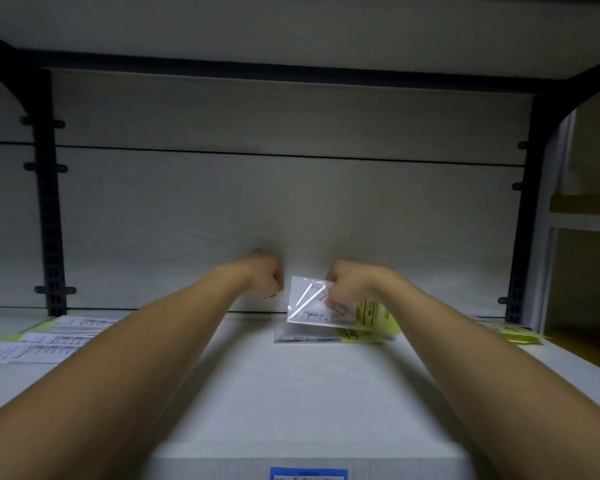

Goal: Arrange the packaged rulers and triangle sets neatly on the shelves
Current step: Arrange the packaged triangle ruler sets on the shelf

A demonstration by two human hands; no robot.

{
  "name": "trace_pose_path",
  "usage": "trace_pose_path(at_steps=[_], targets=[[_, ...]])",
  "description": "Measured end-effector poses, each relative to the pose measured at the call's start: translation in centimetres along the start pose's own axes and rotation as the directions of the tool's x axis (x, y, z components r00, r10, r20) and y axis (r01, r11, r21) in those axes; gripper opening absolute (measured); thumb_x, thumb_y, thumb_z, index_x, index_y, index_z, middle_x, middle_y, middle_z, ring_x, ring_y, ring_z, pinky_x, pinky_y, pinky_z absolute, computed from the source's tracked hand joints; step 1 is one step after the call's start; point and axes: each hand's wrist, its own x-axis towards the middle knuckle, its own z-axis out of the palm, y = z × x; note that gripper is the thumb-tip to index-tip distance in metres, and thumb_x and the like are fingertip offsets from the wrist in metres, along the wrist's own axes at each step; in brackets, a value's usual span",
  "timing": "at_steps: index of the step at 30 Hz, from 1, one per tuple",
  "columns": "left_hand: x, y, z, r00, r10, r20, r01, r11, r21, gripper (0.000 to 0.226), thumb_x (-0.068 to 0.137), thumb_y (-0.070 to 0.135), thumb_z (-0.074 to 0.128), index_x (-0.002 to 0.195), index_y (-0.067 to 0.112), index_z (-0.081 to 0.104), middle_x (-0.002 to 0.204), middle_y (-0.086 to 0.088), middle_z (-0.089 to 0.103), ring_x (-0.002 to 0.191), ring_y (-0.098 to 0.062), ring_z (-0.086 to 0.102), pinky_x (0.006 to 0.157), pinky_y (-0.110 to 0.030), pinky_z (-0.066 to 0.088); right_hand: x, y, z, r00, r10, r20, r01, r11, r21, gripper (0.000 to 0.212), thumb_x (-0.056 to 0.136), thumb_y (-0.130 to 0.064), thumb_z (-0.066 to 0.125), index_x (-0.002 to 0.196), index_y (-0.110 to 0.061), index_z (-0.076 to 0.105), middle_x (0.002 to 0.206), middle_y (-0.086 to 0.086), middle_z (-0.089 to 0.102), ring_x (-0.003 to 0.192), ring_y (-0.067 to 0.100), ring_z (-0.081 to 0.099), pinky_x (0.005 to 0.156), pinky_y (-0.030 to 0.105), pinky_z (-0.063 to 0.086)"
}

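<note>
Fingers of right hand [347, 284] pinch clear plastic packet with yellow card [321, 304] mid-frame; left hand [265, 277] fisted, holding nothing.

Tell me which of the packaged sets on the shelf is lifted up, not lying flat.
The clear packet with the yellow header, pinched by the right hand near the back panel. The packets at the left and far right lie flat, untouched.

The packaged ruler set [312, 301] was sleeved in clear, glossy plastic with a yellow paper insert. The shelf [291, 386] looked smooth, matt white. The back panel [284, 202] showed pale, matt wood grain, framed by dark matt uprights [47, 209].
</note>
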Motion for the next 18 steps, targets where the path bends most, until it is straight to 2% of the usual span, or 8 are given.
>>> trace_pose_path(at_steps=[3,6,9,13,16,18], targets=[[-0.6,-0.6,-0.8,1.0,0.0,-0.024,0.0,1.0,0.003,0.026,0.085,0.006,0.06,0.105,0.013,0.076,0.106,-0.004,0.074,0.102,-0.02,0.065,0.082,-0.024,0.05,1.4,-1.4,1.3,0.997,-0.016,0.078,0.017,1.0,-0.009,0.01,0.081,-0.015,0.067,0.082,-0.006,0.071,0.083,0.006,0.069,0.087,0.024,0.065,0.074,0.027,0.052],[-1.1,-1.2,-1.0,0.999,0.001,-0.039,-0.001,1.0,-0.013,0.027,0.086,0.006,0.061,0.107,0.013,0.075,0.109,-0.002,0.073,0.105,-0.018,0.064,0.082,-0.02,0.047,2.5,-1.7,2.3,0.994,-0.014,0.109,0.018,0.999,-0.036,0.023,0.083,-0.017,0.068,0.1,-0.003,0.073,0.104,0.01,0.071,0.098,0.027,0.067,0.086,0.035,0.055],[-1.4,-1.9,-0.6,0.999,0.01,-0.042,-0.01,1.0,-0.003,0.025,0.083,0.007,0.059,0.102,0.01,0.076,0.104,-0.003,0.075,0.102,-0.018,0.066,0.085,-0.025,0.051,3.2,-1.6,3.0,0.995,-0.014,0.103,0.022,0.997,-0.08,0.021,0.081,-0.023,0.073,0.094,-0.007,0.074,0.099,0.008,0.072,0.094,0.028,0.067,0.084,0.035,0.055],[-1.3,-2.5,0.3,0.998,0.027,-0.051,-0.028,0.999,-0.019,0.02,0.086,0.008,0.058,0.095,0.007,0.075,0.088,-0.004,0.072,0.099,-0.021,0.068,0.08,-0.024,0.049,3.5,-1.1,3.5,0.998,-0.008,0.061,0.015,0.992,-0.125,0.034,0.075,-0.041,0.079,0.092,-0.012,0.076,0.094,0.003,0.073,0.089,0.025,0.068,0.085,0.037,0.059],[-1.6,-2.1,0.5,0.996,0.04,-0.074,-0.044,0.997,-0.058,0.024,0.091,0.013,0.058,0.112,0.011,0.071,0.107,-0.005,0.073,0.106,-0.02,0.065,0.082,-0.018,0.043,3.1,-0.7,3.9,1.0,-0.012,0.004,0.012,0.996,-0.09,0.04,0.076,-0.048,0.077,0.093,-0.013,0.075,0.093,0.004,0.073,0.088,0.025,0.067,0.083,0.037,0.059],[-1.5,-1.8,0.5,0.994,0.058,-0.09,-0.064,0.996,-0.068,0.027,0.093,0.019,0.06,0.119,0.014,0.068,0.113,-0.005,0.07,0.108,-0.021,0.063,0.082,-0.017,0.041,2.5,-0.3,3.7,0.998,-0.015,-0.059,0.009,0.996,-0.092,0.043,0.081,-0.052,0.073,0.097,-0.013,0.073,0.098,0.006,0.072,0.091,0.027,0.066,0.083,0.036,0.057]])
